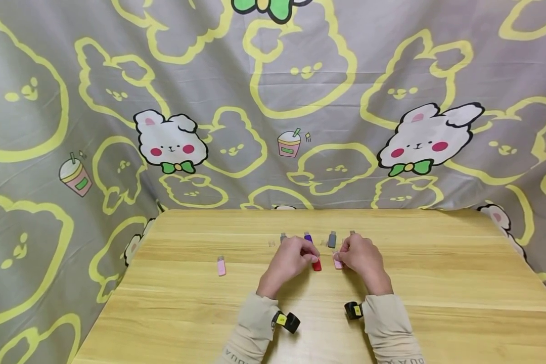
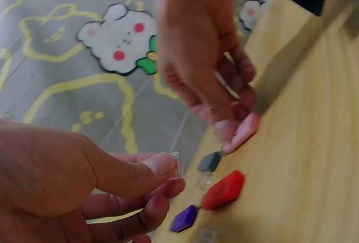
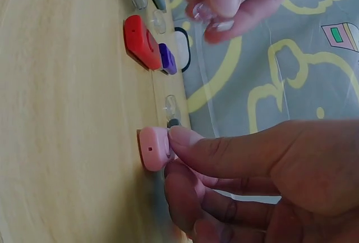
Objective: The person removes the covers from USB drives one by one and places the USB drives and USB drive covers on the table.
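Note:
Between its thumb and forefinger, my left hand (image 1: 294,254) pinches a small clear cap (image 2: 177,165), held above the table. Just beside that hand lies a red USB stick (image 1: 317,265), with a purple USB stick (image 1: 308,236) beyond it. My right hand (image 1: 363,257) has thumb and fingers on a pink USB stick (image 3: 154,148), pinching its edge at the tabletop. A grey USB stick (image 1: 332,239) lies farther back, between the hands. Part of another grey stick (image 1: 283,236) shows behind the left hand.
A second pink USB stick (image 1: 221,266) lies apart on the left of the wooden table (image 1: 173,313). Loose clear caps (image 1: 272,243) lie among the back row. Another stick's end (image 1: 352,233) shows behind the right hand. A patterned curtain (image 1: 236,86) hangs along the table's back edge.

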Motion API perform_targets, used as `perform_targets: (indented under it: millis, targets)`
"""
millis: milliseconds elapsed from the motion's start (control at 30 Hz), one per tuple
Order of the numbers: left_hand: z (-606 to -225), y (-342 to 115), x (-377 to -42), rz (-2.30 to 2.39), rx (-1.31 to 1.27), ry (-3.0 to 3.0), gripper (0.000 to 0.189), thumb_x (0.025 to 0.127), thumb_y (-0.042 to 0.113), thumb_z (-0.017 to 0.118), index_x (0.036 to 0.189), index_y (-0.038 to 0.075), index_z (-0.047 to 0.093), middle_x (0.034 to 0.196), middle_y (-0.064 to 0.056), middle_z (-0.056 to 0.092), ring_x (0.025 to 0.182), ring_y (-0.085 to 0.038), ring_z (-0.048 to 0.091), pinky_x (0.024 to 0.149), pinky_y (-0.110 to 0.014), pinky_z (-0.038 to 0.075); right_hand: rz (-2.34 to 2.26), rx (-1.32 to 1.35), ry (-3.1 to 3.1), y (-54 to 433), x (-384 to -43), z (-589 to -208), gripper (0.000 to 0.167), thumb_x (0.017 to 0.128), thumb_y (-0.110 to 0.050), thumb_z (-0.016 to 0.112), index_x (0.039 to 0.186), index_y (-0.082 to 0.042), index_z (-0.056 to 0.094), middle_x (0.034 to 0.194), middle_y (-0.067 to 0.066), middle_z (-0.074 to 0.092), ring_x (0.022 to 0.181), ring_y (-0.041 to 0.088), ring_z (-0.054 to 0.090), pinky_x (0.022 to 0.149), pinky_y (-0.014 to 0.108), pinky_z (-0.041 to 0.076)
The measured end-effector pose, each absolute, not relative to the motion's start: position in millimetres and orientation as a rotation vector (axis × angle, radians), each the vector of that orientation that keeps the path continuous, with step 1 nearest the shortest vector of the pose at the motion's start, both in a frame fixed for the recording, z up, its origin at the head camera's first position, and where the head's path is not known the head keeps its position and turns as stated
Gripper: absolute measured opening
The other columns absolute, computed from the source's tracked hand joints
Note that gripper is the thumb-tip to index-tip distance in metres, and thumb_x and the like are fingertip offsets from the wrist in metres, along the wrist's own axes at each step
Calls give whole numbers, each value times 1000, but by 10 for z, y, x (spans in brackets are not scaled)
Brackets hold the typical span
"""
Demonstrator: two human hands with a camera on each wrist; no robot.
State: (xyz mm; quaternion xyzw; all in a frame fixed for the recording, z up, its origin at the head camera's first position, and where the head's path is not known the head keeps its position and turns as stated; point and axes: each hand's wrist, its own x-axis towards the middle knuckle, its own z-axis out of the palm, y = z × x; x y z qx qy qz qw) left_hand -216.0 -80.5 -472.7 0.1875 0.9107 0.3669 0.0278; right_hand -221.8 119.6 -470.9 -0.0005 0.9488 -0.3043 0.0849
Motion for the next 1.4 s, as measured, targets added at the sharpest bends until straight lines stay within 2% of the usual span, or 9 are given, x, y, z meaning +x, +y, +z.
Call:
perform_targets:
  millis: [233,467,633,933,1033,1200,1300,1400]
  targets:
    - [-4804,-565,-2153,1032,604,2864,8,94,8,75,91,11,82,83,7,74,78,-5,64,75,-21,52,-958,26,2838,1283,-2219,-4690,23,90,-20,79,75,-9,65,69,3,60,64,22,54,56,32,39]
    - [-4920,-395,-2165,839,641,2991,14,91,3,76,93,15,84,93,7,77,93,-10,70,81,-24,55,-1020,31,2839,1378,-2214,-4658,20,93,-15,75,75,-9,65,67,1,59,62,20,53,57,33,38]
    - [-4973,-365,-2159,767,678,3072,15,90,3,76,92,15,85,92,7,77,91,-9,70,78,-23,55,-1020,40,2841,1395,-2224,-4639,18,93,-15,75,78,-8,67,71,3,60,64,21,54,58,33,39]
    - [-5001,-355,-2159,801,659,3129,8,89,7,79,90,14,82,87,4,71,86,-12,66,78,-24,54,-1049,14,2827,1397,-2236,-4657,17,93,-13,73,78,-8,65,67,1,57,62,20,52,58,32,38]
    - [-4920,-421,-2166,908,592,3095,7,91,8,78,95,12,81,88,3,69,82,-11,63,74,-23,52,-1072,11,2815,1385,-2228,-4647,16,93,-13,72,80,-7,66,67,2,59,63,20,53,59,32,39]
    - [-4686,-734,-2220,1304,447,3014,21,92,2,74,113,3,76,91,-2,69,75,-9,59,64,-20,51,-1143,-47,2777,1298,-2213,-4623,14,95,-14,71,86,-4,69,71,4,62,63,19,54,58,32,42]
    - [-4536,-1042,-2256,1554,380,3016,23,93,0,73,116,0,74,90,-5,70,75,-13,60,58,-21,49,-1206,-121,2744,1177,-2199,-4592,13,97,-14,71,92,-2,70,72,8,65,59,22,58,58,32,46]
    - [-4394,-1381,-2273,1759,255,3051,20,95,4,72,115,1,75,90,-9,72,79,-20,64,60,-22,47,-1251,-229,2739,986,-2179,-4560,10,97,-13,71,94,-3,71,78,8,68,61,22,62,61,32,49]
